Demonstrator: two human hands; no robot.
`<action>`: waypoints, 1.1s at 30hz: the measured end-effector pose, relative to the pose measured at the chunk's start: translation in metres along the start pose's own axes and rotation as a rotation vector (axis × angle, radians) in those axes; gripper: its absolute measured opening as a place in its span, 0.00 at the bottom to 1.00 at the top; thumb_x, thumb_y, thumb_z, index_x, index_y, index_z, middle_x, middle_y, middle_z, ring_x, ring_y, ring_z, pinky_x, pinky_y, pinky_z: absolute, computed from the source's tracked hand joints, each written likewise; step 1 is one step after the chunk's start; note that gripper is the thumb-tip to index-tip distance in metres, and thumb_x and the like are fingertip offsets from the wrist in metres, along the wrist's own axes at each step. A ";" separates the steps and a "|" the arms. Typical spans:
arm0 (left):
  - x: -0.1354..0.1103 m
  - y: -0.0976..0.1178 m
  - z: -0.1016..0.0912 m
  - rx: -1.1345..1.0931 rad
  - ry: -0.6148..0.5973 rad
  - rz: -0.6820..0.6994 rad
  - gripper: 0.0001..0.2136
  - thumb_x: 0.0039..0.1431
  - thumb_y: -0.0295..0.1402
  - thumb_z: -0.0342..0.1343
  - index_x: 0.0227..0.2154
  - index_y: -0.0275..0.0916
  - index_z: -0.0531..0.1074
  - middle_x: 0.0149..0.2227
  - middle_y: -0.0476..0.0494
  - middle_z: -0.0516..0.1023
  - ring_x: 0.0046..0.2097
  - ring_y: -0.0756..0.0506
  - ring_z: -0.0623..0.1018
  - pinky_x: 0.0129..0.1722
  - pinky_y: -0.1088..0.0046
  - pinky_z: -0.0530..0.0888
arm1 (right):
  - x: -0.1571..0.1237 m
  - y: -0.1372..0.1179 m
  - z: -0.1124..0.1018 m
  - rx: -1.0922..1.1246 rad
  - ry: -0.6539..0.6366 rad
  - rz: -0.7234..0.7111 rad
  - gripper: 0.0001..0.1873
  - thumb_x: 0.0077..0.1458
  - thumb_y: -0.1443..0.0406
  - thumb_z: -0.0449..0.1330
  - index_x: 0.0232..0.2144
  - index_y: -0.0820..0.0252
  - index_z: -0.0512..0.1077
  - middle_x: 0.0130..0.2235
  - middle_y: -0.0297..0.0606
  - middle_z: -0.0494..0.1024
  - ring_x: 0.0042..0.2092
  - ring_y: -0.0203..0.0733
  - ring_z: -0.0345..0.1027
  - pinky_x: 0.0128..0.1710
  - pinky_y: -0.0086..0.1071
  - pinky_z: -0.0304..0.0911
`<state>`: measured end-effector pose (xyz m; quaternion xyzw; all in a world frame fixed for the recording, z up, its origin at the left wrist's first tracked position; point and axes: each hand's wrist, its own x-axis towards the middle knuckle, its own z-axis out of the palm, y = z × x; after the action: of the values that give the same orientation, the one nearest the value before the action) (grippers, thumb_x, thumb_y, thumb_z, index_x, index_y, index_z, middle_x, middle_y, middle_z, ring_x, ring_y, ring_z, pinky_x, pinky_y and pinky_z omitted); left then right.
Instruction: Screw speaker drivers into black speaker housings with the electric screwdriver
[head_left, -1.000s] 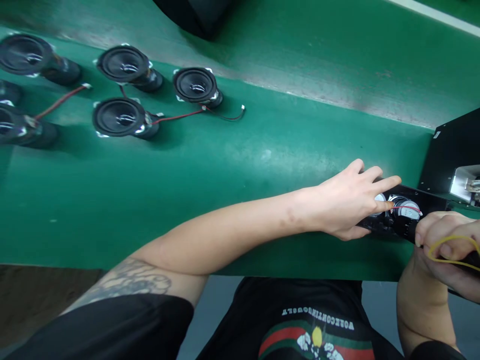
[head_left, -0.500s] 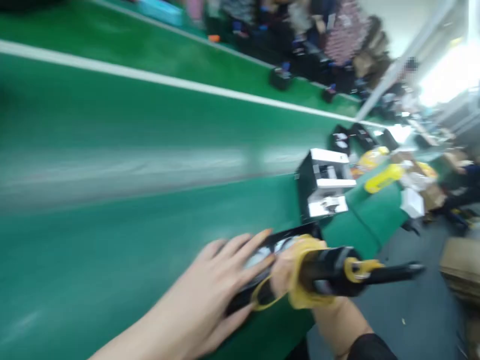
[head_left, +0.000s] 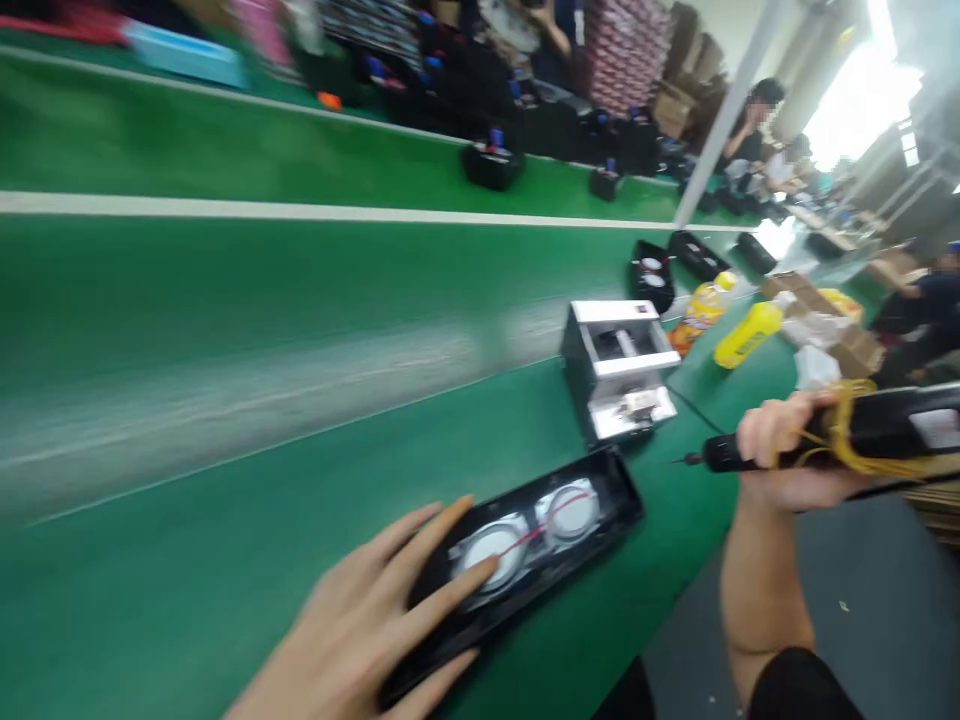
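Note:
My left hand (head_left: 367,610) lies over the left end of a long black speaker housing (head_left: 517,590), thumb at its near edge and fingers across the top and far side. Two round white-backed speakers, joined by a red wire, sit in the housing. At the right, my right hand (head_left: 787,440) is wrapped round a black electric screwdriver (head_left: 885,425) with yellow bands or cord around it. Its bit points left, above the green bench and apart from the housing. Just beyond the housing stands a silver and black screw feeder (head_left: 619,370).
A yellow bottle (head_left: 750,335) and an orange-labelled bottle (head_left: 701,315) stand behind the screw feeder. More black housings (head_left: 651,275) lie farther along. A conveyor belt (head_left: 300,290) runs past the bench (head_left: 225,590). Boxes and other people are beyond.
My right hand has lifted the electric screwdriver off the speaker housing and swung it right, with the bit turned left. My left hand stays on the housing. The view has shifted.

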<state>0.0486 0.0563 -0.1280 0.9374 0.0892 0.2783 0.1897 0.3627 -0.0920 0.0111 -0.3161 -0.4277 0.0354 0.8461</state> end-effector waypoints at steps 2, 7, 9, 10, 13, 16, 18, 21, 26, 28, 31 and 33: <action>-0.004 0.012 -0.010 0.087 -0.091 -0.016 0.28 0.62 0.32 0.58 0.65 0.55 0.68 0.76 0.44 0.55 0.68 0.27 0.67 0.58 0.44 0.77 | 0.008 0.008 -0.009 -0.131 0.069 -0.026 0.30 0.53 0.37 0.60 0.40 0.54 0.78 0.20 0.24 0.62 0.15 0.31 0.43 0.12 0.25 0.48; 0.000 0.022 -0.010 0.043 -0.032 -0.056 0.23 0.63 0.29 0.56 0.61 0.49 0.70 0.72 0.36 0.60 0.68 0.29 0.65 0.61 0.43 0.74 | 0.015 0.040 -0.010 -0.196 0.091 0.032 0.34 0.50 0.33 0.58 0.40 0.53 0.75 0.22 0.25 0.61 0.17 0.31 0.50 0.13 0.25 0.52; 0.001 0.022 -0.008 0.017 -0.018 -0.058 0.23 0.62 0.28 0.57 0.59 0.50 0.71 0.71 0.37 0.62 0.68 0.29 0.66 0.60 0.44 0.74 | 0.013 0.052 -0.010 -0.193 0.062 0.067 0.34 0.50 0.33 0.57 0.40 0.52 0.75 0.23 0.26 0.62 0.18 0.33 0.53 0.14 0.26 0.56; 0.000 0.021 -0.007 0.008 -0.019 -0.057 0.22 0.62 0.28 0.57 0.58 0.51 0.72 0.70 0.37 0.63 0.68 0.29 0.66 0.60 0.44 0.74 | 0.011 0.057 -0.011 -0.183 0.050 0.087 0.34 0.50 0.32 0.56 0.40 0.52 0.76 0.23 0.26 0.62 0.19 0.33 0.55 0.14 0.27 0.57; -0.001 0.020 -0.007 -0.018 -0.020 -0.054 0.20 0.59 0.28 0.59 0.54 0.50 0.75 0.68 0.37 0.67 0.67 0.29 0.67 0.59 0.45 0.74 | 0.007 0.068 -0.012 -0.132 0.000 0.148 0.30 0.52 0.36 0.56 0.39 0.52 0.77 0.22 0.27 0.62 0.19 0.34 0.55 0.15 0.27 0.57; -0.001 0.019 -0.008 -0.030 -0.014 -0.059 0.20 0.59 0.28 0.59 0.54 0.49 0.75 0.68 0.36 0.67 0.67 0.28 0.67 0.58 0.44 0.74 | 0.005 0.071 -0.007 -0.127 -0.052 0.171 0.23 0.54 0.42 0.59 0.35 0.53 0.77 0.20 0.26 0.65 0.17 0.33 0.54 0.14 0.26 0.56; -0.001 0.018 -0.009 -0.030 -0.018 -0.062 0.21 0.58 0.29 0.59 0.55 0.49 0.76 0.68 0.36 0.67 0.67 0.28 0.67 0.58 0.45 0.75 | 0.005 0.069 -0.004 -0.153 -0.083 0.188 0.22 0.53 0.42 0.61 0.34 0.53 0.77 0.20 0.26 0.65 0.16 0.33 0.54 0.14 0.26 0.55; -0.002 0.018 -0.009 -0.033 -0.022 -0.054 0.21 0.58 0.28 0.60 0.54 0.48 0.76 0.68 0.36 0.67 0.67 0.28 0.66 0.59 0.46 0.75 | 0.005 0.065 -0.003 -0.149 -0.130 0.152 0.20 0.57 0.44 0.59 0.38 0.50 0.78 0.21 0.26 0.67 0.17 0.34 0.56 0.13 0.27 0.57; 0.000 0.019 -0.010 -0.044 -0.028 -0.067 0.22 0.57 0.28 0.61 0.54 0.48 0.76 0.68 0.37 0.69 0.68 0.28 0.67 0.59 0.45 0.75 | 0.002 0.063 -0.007 -0.158 -0.144 0.164 0.14 0.59 0.50 0.61 0.37 0.50 0.79 0.20 0.26 0.67 0.16 0.33 0.56 0.15 0.27 0.59; 0.001 0.020 -0.010 -0.050 -0.027 -0.073 0.21 0.58 0.28 0.60 0.55 0.48 0.75 0.67 0.37 0.69 0.68 0.29 0.66 0.59 0.45 0.75 | 0.001 0.062 -0.007 -0.162 -0.140 0.182 0.15 0.58 0.49 0.62 0.37 0.51 0.79 0.20 0.26 0.67 0.17 0.34 0.56 0.15 0.27 0.59; -0.003 0.021 -0.012 -0.048 -0.062 -0.097 0.21 0.58 0.29 0.61 0.55 0.49 0.76 0.68 0.37 0.68 0.69 0.28 0.66 0.60 0.44 0.75 | 0.001 0.063 -0.009 -0.141 -0.128 0.133 0.22 0.57 0.44 0.60 0.41 0.50 0.79 0.21 0.26 0.67 0.16 0.35 0.57 0.14 0.29 0.60; -0.005 0.023 -0.018 -0.051 -0.119 -0.126 0.23 0.59 0.34 0.62 0.58 0.52 0.75 0.71 0.39 0.65 0.69 0.27 0.65 0.62 0.42 0.73 | 0.000 0.064 -0.012 -0.144 -0.120 0.139 0.22 0.56 0.44 0.60 0.41 0.51 0.79 0.20 0.26 0.66 0.16 0.34 0.56 0.14 0.29 0.60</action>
<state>0.0362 0.0400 -0.1073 0.9396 0.1295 0.2118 0.2356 0.3854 -0.0472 -0.0300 -0.4022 -0.4560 0.0822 0.7896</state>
